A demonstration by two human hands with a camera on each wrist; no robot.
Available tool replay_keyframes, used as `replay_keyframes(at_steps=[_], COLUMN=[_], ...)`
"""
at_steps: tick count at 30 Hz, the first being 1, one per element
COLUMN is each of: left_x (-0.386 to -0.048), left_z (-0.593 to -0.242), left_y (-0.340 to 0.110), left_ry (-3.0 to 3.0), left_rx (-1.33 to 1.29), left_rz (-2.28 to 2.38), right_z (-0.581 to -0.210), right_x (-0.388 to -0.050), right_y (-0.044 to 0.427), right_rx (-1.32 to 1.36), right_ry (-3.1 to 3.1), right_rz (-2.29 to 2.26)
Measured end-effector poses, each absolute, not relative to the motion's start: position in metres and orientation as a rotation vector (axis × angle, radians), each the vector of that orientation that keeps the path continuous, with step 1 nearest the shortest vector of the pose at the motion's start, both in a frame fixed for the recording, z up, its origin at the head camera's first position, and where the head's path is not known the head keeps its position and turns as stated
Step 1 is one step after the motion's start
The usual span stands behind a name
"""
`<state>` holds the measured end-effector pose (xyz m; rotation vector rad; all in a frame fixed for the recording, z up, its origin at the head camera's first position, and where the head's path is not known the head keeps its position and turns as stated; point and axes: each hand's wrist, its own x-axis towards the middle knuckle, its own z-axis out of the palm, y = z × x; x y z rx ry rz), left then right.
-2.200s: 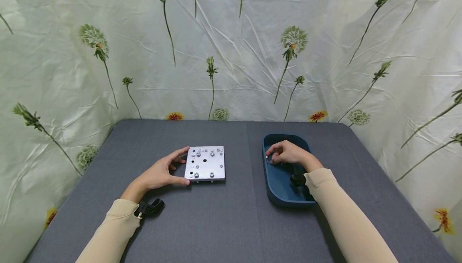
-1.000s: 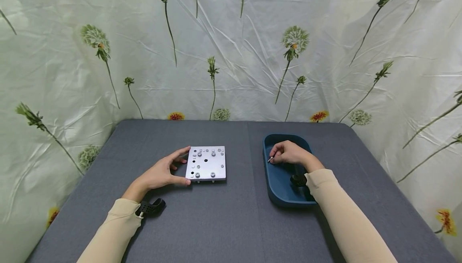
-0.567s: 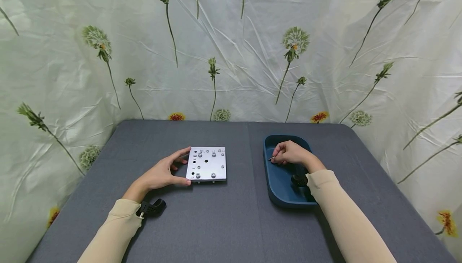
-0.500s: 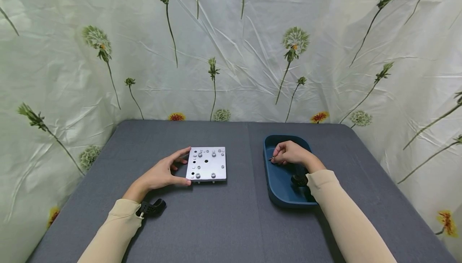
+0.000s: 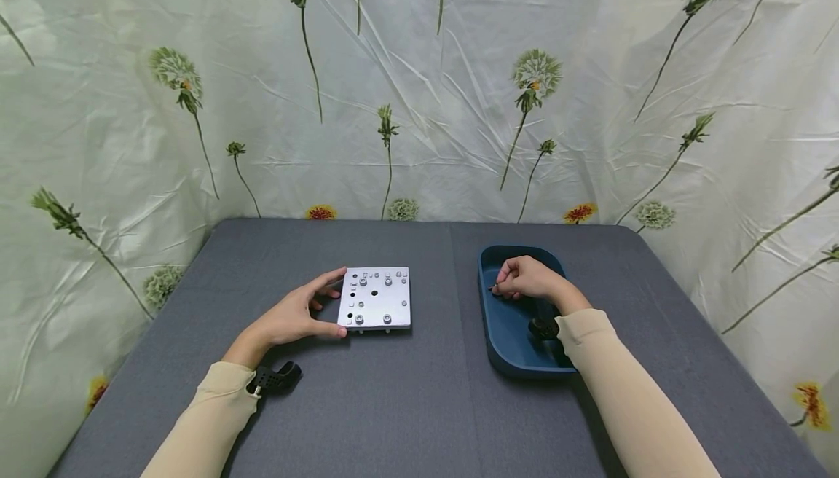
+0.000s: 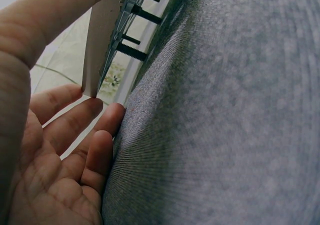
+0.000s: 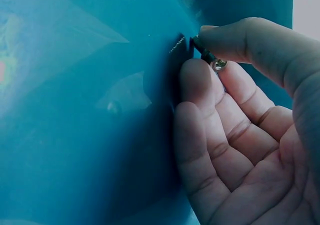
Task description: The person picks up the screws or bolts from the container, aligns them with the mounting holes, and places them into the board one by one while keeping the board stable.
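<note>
A square silver metal plate (image 5: pixel 376 302), dotted with holes and several screw heads, stands on the table at centre-left. My left hand (image 5: pixel 282 318) holds it by the left side, thumb at the near corner and index finger at the far corner. In the left wrist view, threaded screws (image 6: pixel 132 51) stick out of its underside, and the other fingers (image 6: pixel 102 145) are loosely bent near the cloth. Inside the blue tray (image 5: pixel 488 325), my right hand (image 5: pixel 527 278) pinches a small dark screw (image 7: pixel 218 64) between thumb and fingers, low over the tray floor. Its round socket head shows in the right wrist view.
Grey cloth (image 5: pixel 419 405) covers the table. A floral curtain (image 5: pixel 419 84) hangs behind the far edge. Black wrist bands sit on both wrists, the left band (image 5: pixel 277 377) close to the cloth and the right band (image 5: pixel 542 328) inside the tray.
In the tray, my right hand has shifted slightly right. The screw has gone from upright to nearly lying, with less of it showing beyond my fingers. My left hand and the plate stay put.
</note>
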<state>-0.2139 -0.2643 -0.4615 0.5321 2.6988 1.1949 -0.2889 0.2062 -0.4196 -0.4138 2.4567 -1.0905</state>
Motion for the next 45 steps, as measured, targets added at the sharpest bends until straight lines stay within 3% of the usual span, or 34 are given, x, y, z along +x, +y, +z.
replay_keyframes(at_steps=[45], left_x=[-0.2142], left_z=[-0.4622], left_y=[-0.2653], left_ry=[2.692], left_rx=[0.535], left_rz=[1.211], right_z=[-0.4180], right_x=[-0.2894], right_y=[0.2035], right_rx=[-0.408], right_ry=[2.518], right_rz=[-1.055])
